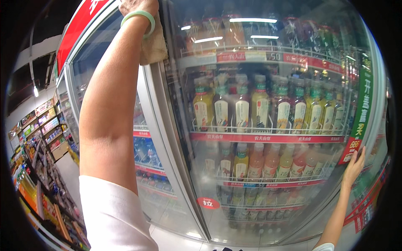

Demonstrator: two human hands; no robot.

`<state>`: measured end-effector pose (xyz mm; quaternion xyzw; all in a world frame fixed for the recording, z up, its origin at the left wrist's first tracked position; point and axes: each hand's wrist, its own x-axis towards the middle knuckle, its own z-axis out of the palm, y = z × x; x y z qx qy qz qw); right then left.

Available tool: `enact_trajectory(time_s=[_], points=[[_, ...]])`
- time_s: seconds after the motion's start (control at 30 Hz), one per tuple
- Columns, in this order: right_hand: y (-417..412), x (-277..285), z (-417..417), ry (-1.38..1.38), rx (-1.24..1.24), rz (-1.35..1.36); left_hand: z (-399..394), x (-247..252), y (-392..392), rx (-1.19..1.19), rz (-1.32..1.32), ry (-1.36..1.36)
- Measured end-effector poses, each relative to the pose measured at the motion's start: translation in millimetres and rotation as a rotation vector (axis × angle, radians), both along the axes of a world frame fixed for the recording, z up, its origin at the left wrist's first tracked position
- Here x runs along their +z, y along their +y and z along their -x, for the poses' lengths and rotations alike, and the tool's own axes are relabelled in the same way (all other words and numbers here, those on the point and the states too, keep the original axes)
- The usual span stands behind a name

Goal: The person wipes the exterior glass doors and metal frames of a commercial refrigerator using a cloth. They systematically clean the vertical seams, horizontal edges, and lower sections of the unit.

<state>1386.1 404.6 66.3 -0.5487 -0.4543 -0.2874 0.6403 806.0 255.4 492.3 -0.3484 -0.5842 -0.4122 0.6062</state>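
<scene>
My left hand [139,7], with a pale green bangle at its wrist, is raised to the top of the cooler's metal door frame [176,150]. A beige cloth [154,47] hangs beneath this hand against the frame; the fingers are partly cut off by the picture's top edge. My right hand [354,168] rests at the right edge of the glass door [204,175], fingers stretched upward beside a green and red sticker strip [361,116]. Behind the glass, bottled drinks [241,103] stand in rows on wire shelves with red label strips [260,138].
Another cooler door [147,150] with blue-labelled bottles adjoins at the left. Farther left are store shelves [47,122] and a crowded display of bottles and goods [40,188]. A pale tiled floor [176,233] shows below. Red-edged shelving [366,204] stands at the far right.
</scene>
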Motion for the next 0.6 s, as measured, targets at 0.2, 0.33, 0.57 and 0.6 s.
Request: enact_trajectory(time_s=[0.2, 0.33, 0.57, 0.6], points=[[4.1, -9.8, 11.9, -0.128, 0.033, -0.07, 12.6, -20.1, 0.9, -0.009, -0.099, 0.034], [9.6, -16.1, 3.4, -0.187, 0.085, -0.152, -5.1, -77.2, -2.5, 0.06, -0.148, 0.037], [22.3, -28.7, 5.6, -0.123, 0.227, -0.259, 33.6, -244.5, 5.5, 0.573, 0.077, 0.128], [24.9, -31.4, 5.6, -0.111, 0.246, -0.265, 24.5, -276.6, 4.2, 0.469, 0.102, 0.008]])
